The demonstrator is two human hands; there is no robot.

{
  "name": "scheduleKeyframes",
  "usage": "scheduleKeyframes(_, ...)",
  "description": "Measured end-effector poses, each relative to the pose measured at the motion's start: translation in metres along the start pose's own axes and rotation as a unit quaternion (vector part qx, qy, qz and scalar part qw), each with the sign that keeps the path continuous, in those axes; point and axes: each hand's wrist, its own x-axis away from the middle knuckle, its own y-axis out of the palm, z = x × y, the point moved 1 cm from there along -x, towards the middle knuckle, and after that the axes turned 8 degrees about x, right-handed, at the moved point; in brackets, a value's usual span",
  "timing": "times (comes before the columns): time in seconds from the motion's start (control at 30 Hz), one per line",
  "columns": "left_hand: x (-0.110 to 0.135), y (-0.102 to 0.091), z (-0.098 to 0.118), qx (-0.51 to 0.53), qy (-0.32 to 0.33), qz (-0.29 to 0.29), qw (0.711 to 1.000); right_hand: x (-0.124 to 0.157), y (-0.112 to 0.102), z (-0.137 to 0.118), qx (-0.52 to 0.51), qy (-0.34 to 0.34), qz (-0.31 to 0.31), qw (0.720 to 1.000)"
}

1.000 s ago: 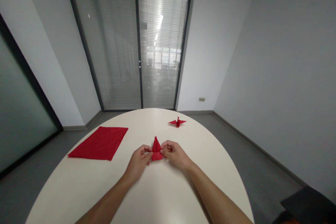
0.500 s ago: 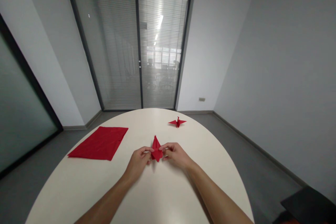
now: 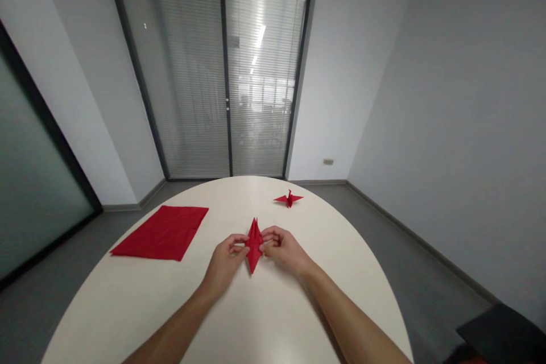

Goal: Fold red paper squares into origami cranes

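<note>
Both the left hand (image 3: pixel 225 260) and right hand (image 3: pixel 285 250) pinch the red origami paper (image 3: pixel 253 256), its near point now longer.

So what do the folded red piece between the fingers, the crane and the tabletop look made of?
Folded red piece: likely matte paper, with visible creases and pointed tips. Origami crane: probably similar paper, with thin pointed wings. Tabletop: smooth cream laminate, perhaps, with soft sheen.
</note>
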Motion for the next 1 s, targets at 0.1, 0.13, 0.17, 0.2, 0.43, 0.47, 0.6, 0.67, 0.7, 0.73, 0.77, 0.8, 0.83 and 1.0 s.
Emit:
scheduleKeyframes(0.1, -0.001, 0.0, 0.0, 0.0, 0.005, 0.004, 1.0, 0.001, 0.0, -0.003, 0.024, -0.007, 0.001, 1.0)
scheduleKeyframes(0.13, -0.001, 0.0, 0.0, 0.0, 0.007, 0.005, 1.0, 0.001, 0.0, -0.004, 0.037, -0.007, 0.005, 0.999)
scheduleKeyframes(0.17, -0.002, 0.0, 0.0, 0.001, 0.007, 0.005, 1.0, 0.001, -0.001, -0.005, 0.05, -0.008, 0.012, 0.999)
scheduleKeyframes(0.2, -0.002, 0.0, -0.001, 0.003, 0.006, 0.005, 1.0, 0.001, -0.001, -0.006, 0.063, -0.01, 0.019, 0.998)
scheduleKeyframes(0.43, -0.001, 0.0, 0.004, -0.01, 0.013, 0.017, 1.0, 0.001, 0.0, -0.013, 0.11, -0.03, 0.036, 0.993)
scheduleKeyframes(0.47, 0.0, 0.0, 0.005, -0.018, 0.018, 0.02, 0.999, 0.001, 0.0, -0.013, 0.116, -0.03, 0.038, 0.992)
scheduleKeyframes(0.6, 0.001, -0.001, 0.006, -0.039, 0.043, 0.03, 0.998, 0.0, 0.001, -0.012, 0.133, -0.03, 0.046, 0.99)
scheduleKeyframes(0.67, 0.001, -0.001, 0.004, -0.042, 0.062, 0.028, 0.997, 0.0, 0.001, -0.011, 0.131, -0.032, 0.045, 0.99)
scheduleKeyframes(0.7, 0.0, -0.001, 0.002, -0.043, 0.068, 0.028, 0.996, 0.0, 0.001, -0.01, 0.13, -0.033, 0.047, 0.99)
scheduleKeyframes(0.73, 0.0, -0.002, 0.001, -0.045, 0.071, 0.029, 0.996, 0.0, 0.0, -0.01, 0.131, -0.034, 0.049, 0.99)
scheduleKeyframes(0.77, -0.001, -0.002, -0.001, -0.047, 0.069, 0.029, 0.996, 0.0, 0.0, -0.01, 0.133, -0.035, 0.05, 0.989)
scheduleKeyframes(0.8, -0.001, -0.003, -0.002, -0.05, 0.064, 0.028, 0.996, 0.0, 0.0, -0.01, 0.135, -0.035, 0.051, 0.989)
scheduleKeyframes(0.83, -0.002, -0.003, -0.003, -0.055, 0.057, 0.027, 0.996, 0.0, 0.0, -0.01, 0.138, -0.035, 0.051, 0.988)
scheduleKeyframes(1.0, -0.001, -0.003, 0.001, -0.075, 0.039, 0.019, 0.996, 0.002, 0.001, -0.012, 0.154, -0.029, 0.054, 0.986)
